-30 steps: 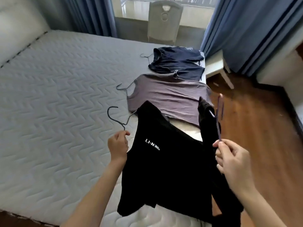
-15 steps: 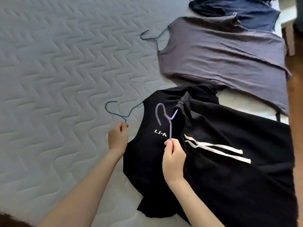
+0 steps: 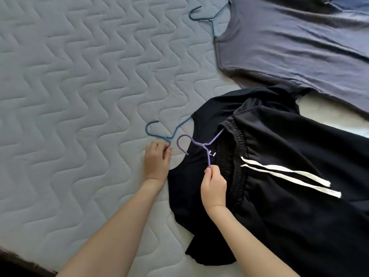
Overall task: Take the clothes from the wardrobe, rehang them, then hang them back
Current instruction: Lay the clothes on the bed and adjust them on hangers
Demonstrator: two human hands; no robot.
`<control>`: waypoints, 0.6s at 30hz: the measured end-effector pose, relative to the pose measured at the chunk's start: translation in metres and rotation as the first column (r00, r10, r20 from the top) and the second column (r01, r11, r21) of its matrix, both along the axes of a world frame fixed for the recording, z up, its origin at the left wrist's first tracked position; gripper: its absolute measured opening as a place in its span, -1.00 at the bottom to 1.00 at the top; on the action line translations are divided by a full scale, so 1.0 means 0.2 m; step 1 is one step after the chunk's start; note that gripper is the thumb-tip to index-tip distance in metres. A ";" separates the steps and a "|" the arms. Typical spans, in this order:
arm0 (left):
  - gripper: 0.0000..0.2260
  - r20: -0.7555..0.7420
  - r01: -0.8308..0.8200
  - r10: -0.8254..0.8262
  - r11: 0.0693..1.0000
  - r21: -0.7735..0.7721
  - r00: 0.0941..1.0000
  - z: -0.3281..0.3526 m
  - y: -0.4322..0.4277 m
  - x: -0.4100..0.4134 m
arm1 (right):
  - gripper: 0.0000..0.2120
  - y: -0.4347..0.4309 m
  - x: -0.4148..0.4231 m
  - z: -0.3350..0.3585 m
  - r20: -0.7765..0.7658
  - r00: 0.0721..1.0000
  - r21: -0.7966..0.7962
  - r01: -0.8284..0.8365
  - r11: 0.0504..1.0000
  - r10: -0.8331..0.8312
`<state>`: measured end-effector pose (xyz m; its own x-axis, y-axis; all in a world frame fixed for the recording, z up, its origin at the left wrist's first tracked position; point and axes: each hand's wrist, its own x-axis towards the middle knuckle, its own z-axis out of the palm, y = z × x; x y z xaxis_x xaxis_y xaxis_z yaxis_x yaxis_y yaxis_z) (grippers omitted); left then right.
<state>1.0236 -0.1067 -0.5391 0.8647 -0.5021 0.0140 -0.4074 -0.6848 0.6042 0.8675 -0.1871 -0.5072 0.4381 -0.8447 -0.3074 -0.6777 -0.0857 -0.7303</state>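
Observation:
A black T-shirt [image 3: 191, 198] lies flat on the mattress with a blue wire hanger [image 3: 159, 132] sticking out of its neck. My left hand [image 3: 156, 161] pinches that blue hanger just below its hook. Black shorts [image 3: 299, 176] with a white drawstring [image 3: 289, 176] lie on top of the T-shirt, covering most of it. A purple hanger [image 3: 201, 145] runs into the shorts' waistband. My right hand [image 3: 213, 185] is closed on the lower end of the purple hanger.
A grey T-shirt [image 3: 289, 43] on a dark blue hanger [image 3: 207, 17] lies further back on the quilted mattress [image 3: 79, 86]. A navy garment [image 3: 351, 3] shows at the top right corner. The mattress edge runs along the bottom left.
My right hand has laid the black shorts on their purple hanger down over the black T-shirt. My view has dropped closer to the mattress. My left hand stays on the blue hanger.

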 end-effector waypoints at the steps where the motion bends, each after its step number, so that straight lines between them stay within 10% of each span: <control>1: -0.90 -0.052 0.015 -0.013 1.000 0.024 0.999 0.03 -0.01 0.01 | -0.78 -0.01 -0.01 0.04 0.024 1.000 0.015 0.005 1.000 -0.005; 7: -0.75 -0.305 0.081 -0.037 0.988 0.131 0.952 0.32 -0.01 0.03 | -0.77 -0.12 -0.20 0.50 0.249 0.959 -0.004 0.140 0.990 -0.134; 18: -0.82 -0.110 0.156 -0.179 0.969 -0.193 0.978 1.51 0.28 -0.51 | -0.69 -0.20 -1.18 1.89 0.549 0.724 0.075 0.456 0.887 -0.418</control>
